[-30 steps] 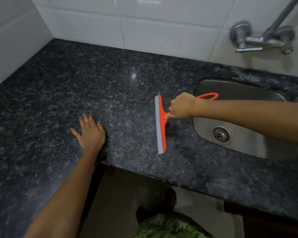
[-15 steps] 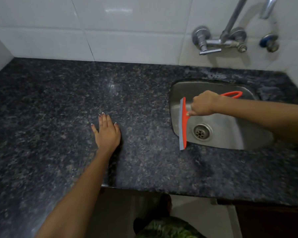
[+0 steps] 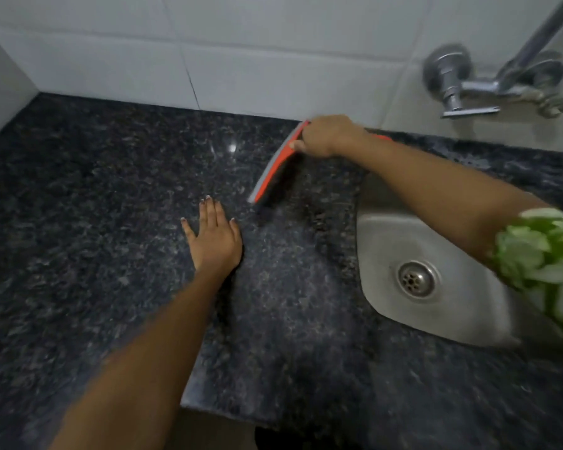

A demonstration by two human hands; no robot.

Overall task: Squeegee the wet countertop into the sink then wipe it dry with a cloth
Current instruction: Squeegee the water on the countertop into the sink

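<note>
Your left hand (image 3: 216,239) lies flat and spread on the dark stone table (image 3: 78,222), holding nothing. Just beyond its fingertips, the orange squeegee (image 3: 275,167) slants from the near left up toward the tiled wall (image 3: 241,60), its blade on the table. Your right hand (image 3: 325,136) has its grip closed on the handle at the far end. The sink (image 3: 462,313) lies to the right of the blade, so the coming stroke likely pulls rightward, broadside to that long axis.
</note>
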